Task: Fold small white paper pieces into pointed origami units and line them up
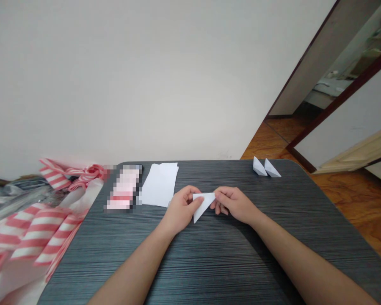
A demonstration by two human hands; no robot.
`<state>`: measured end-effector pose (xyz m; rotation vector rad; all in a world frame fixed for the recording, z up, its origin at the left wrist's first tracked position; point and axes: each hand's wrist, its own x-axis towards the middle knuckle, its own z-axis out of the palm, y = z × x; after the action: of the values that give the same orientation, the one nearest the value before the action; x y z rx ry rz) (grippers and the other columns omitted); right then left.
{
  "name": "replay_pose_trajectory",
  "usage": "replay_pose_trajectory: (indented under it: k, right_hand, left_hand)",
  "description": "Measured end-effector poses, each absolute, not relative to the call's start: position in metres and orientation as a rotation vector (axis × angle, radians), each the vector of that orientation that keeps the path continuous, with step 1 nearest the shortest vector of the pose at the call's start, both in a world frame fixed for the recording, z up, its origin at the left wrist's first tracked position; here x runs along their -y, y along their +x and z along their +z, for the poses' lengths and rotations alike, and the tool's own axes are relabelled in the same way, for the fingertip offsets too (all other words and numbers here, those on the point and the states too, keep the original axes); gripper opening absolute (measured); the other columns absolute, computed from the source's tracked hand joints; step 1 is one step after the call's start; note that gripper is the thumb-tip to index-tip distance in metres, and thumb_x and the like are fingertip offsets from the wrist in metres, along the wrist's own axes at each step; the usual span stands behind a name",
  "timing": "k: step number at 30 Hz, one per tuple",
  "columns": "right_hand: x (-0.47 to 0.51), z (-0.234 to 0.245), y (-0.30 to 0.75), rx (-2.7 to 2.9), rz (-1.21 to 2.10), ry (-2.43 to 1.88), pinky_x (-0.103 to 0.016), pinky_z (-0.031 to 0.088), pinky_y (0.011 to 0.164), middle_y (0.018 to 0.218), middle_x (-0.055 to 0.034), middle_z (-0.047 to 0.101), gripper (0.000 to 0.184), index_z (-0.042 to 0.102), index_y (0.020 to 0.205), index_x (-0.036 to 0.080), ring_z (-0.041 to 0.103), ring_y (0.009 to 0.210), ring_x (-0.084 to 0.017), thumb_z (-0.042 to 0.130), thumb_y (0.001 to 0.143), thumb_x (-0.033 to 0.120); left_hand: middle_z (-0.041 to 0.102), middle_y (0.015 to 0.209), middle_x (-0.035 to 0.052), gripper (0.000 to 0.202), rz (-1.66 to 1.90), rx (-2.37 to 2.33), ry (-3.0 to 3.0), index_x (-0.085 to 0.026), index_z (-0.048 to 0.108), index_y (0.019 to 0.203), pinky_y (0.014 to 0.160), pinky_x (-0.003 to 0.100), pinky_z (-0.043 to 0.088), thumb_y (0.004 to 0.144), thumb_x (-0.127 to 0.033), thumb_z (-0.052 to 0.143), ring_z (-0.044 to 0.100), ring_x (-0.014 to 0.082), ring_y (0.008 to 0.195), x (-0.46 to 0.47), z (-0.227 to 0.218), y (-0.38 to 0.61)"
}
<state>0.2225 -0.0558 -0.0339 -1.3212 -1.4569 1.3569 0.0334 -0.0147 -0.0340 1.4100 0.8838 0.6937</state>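
Note:
A small folded piece of white paper (202, 206), triangular in outline, is held up between my hands above the middle of the table. My left hand (184, 207) pinches its left side, thumb across the front face. At the paper's right corner, my right hand (233, 204) grips the tip between thumb and fingers. Two finished-looking folded paper boats, a left one (258, 166) and a right one (272, 168), sit side by side near the far right of the table. A stack of white paper sheets (160, 184) lies beyond my left hand.
The dark wood-grain table (190, 267) meets a plain wall (165, 84) at its far edge. On its left side lies a pixelated pink-and-white rectangular item (123, 188). Red-and-white striped cloth (41, 231) is heaped left of the table. A doorway and wooden floor (266, 137) appear at right.

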Motion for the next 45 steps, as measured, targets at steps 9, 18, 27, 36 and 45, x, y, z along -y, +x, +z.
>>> replay_pose_trajectory:
  k: [9, 18, 27, 36, 45]
  right_hand:
    - [0.058, -0.034, 0.219, 1.496, 1.359, -1.265, -0.019, 0.036, 0.044, 0.065, -0.0017, 0.062, 0.019, 0.055, 0.074, 0.015, 0.047, 0.046, -0.007, 0.049, 0.087, 0.028]
    - [0.057, -0.037, 0.218, 1.519, 1.327, -1.255, -0.020, 0.038, 0.044, 0.062, 0.0034, 0.054, 0.013, 0.052, 0.085, 0.017, 0.050, 0.044, -0.007, 0.048, 0.088, 0.029]
    - [0.057, -0.039, 0.218, 1.480, 1.411, -1.120, -0.020, 0.042, 0.046, 0.069, 0.0026, 0.054, 0.010, 0.050, 0.087, 0.017, 0.050, 0.049, -0.007, 0.056, 0.084, 0.025]
    - [0.058, -0.039, 0.216, 1.514, 1.369, -1.165, -0.020, 0.041, 0.044, 0.071, 0.0012, 0.056, 0.010, 0.050, 0.089, 0.018, 0.049, 0.049, -0.008, 0.055, 0.084, 0.025]
    - [0.063, -0.025, 0.212, 1.750, 0.989, -1.319, -0.023, 0.044, 0.056, 0.075, -0.0005, 0.063, 0.031, 0.044, 0.110, 0.021, 0.059, 0.062, -0.014, 0.052, 0.081, 0.014]
  left_hand:
    - [0.053, 0.066, -0.0046, 0.020, 0.715, -0.828, 1.387, -0.019, 0.045, 0.092, 0.049, 0.018, 0.036, 0.080, -0.029, 0.056, 0.048, 0.0082, 0.053, 0.017, -0.032, 0.036]
    - [0.052, 0.068, -0.0018, 0.013, 0.658, -0.914, 1.840, -0.018, 0.055, 0.080, 0.057, 0.022, 0.037, 0.083, -0.031, 0.051, 0.047, 0.0106, 0.062, 0.020, -0.030, 0.034]
    - [0.058, 0.083, 0.0013, 0.017, 0.615, -0.862, 1.745, -0.018, 0.054, 0.091, 0.059, 0.023, 0.043, 0.082, -0.032, 0.053, 0.055, 0.0118, 0.067, 0.021, -0.028, 0.034]
    - [0.056, 0.097, 0.0032, 0.023, 0.715, -0.688, 1.546, -0.019, 0.045, 0.085, 0.076, 0.030, 0.051, 0.074, -0.023, 0.064, 0.059, 0.0158, 0.089, 0.025, -0.029, 0.037]
    - [0.052, 0.109, 0.0066, 0.012, 0.808, -0.718, 1.711, -0.018, 0.051, 0.082, 0.087, 0.035, 0.047, 0.075, -0.017, 0.061, 0.052, 0.0181, 0.102, 0.025, -0.025, 0.035]
